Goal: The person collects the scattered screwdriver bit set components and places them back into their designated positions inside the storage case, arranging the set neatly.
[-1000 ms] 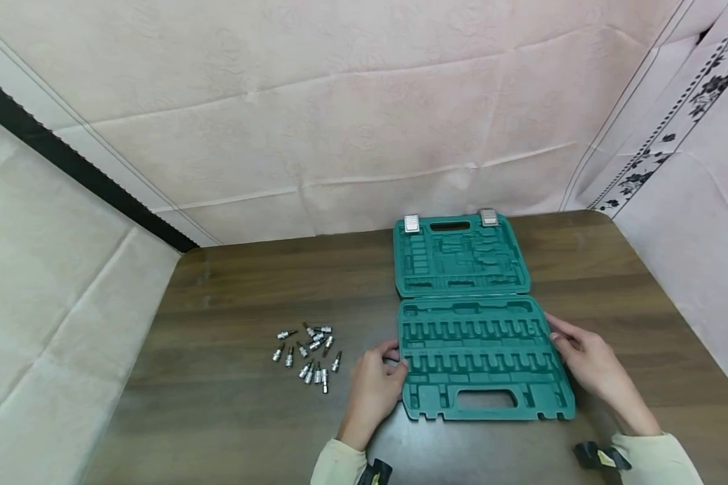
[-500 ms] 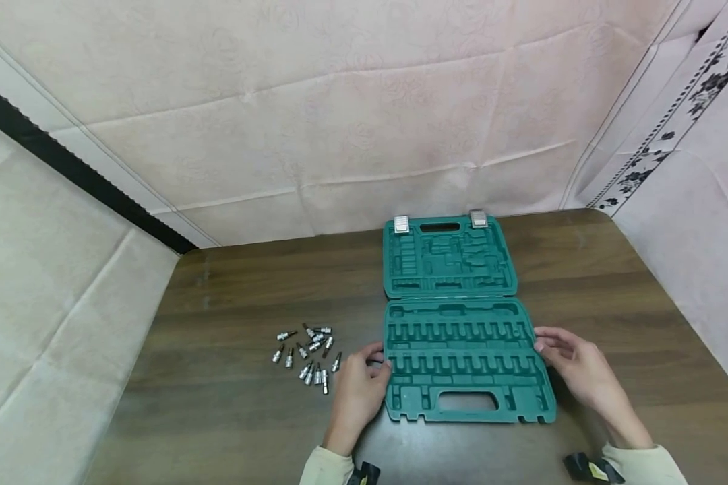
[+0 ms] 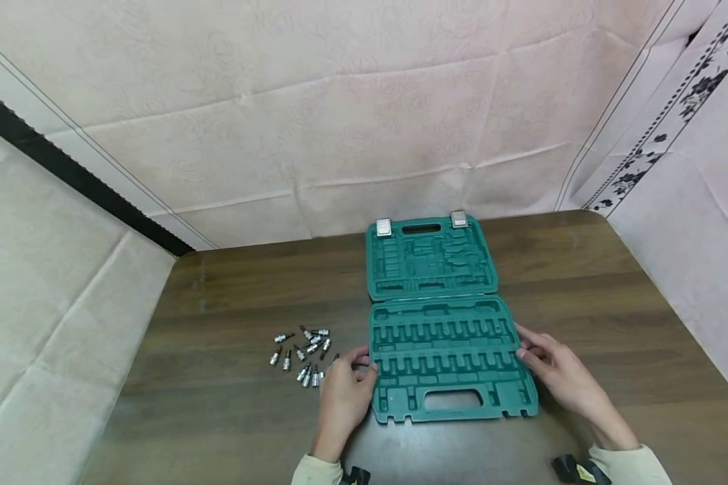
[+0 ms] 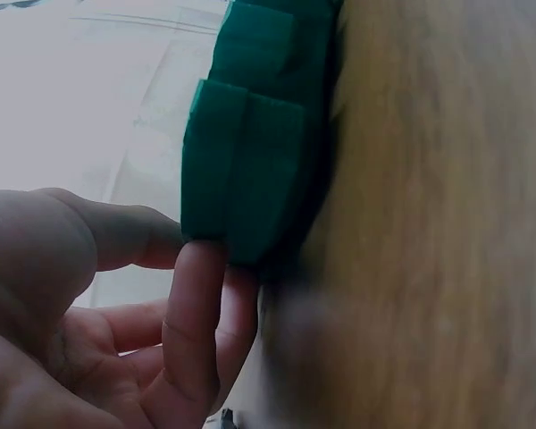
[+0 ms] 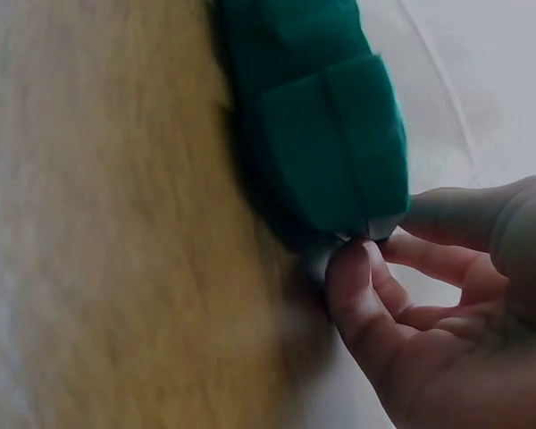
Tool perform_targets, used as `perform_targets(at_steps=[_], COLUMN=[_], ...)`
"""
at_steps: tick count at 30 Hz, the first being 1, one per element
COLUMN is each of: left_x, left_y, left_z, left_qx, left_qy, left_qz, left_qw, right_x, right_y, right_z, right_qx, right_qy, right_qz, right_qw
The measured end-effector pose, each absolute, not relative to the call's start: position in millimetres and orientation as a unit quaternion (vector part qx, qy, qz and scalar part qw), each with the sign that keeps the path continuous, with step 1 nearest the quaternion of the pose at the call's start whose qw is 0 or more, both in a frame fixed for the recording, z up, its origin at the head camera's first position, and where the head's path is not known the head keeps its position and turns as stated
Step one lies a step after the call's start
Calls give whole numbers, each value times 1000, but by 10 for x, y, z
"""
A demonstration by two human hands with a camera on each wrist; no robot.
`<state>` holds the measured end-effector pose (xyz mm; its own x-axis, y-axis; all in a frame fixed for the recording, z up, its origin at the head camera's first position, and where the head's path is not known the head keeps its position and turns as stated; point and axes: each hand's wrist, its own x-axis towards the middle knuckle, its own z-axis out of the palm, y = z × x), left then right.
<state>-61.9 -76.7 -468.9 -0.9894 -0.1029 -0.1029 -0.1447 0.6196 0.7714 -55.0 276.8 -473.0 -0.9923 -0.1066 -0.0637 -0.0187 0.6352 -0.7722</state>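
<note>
And across it comes: over the last second the green case (image 3: 455, 360) has slid leftward along the counter (image 3: 236, 424), unfolded lid (image 3: 427, 273) and all, and we see both hands travelling with it. The left hand (image 3: 344, 396) grips the near half by its left edge, thumb on top and fingers tucked against the side; the right hand (image 3: 557, 378) has the opposite edge in a matching pinch, as both wrist views bear out. The loose metal bits (image 3: 313, 348) have kept their scatter on the left, so what we get is a much narrower gap between them and the case's moulded recesses. The left hand now partly covers the nearest bits from the head view; whether it touches any, we cannot tell. The case lies flat, hinge across the middle, metal clasps (image 3: 383, 228) at the far end. We'd call this positioning, with the case now right beside the bits.
</note>
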Motion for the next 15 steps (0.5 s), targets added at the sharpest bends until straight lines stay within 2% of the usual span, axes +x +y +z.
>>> perform_targets(at_steps=[5, 15], left_x=[-621, -615], left_y=[-768, -744], left_z=[-4691, -4681], left_qx=[-74, -92], left_qy=[901, 902], left_qz=[426, 422], left_qw=[20, 30], right_x=[-537, -554], right_y=[2776, 2798], right_z=[-4720, -4662], right_qx=[-33, -18], right_qy=[895, 880], right_qz=[-437, -467], right_qw=[82, 87])
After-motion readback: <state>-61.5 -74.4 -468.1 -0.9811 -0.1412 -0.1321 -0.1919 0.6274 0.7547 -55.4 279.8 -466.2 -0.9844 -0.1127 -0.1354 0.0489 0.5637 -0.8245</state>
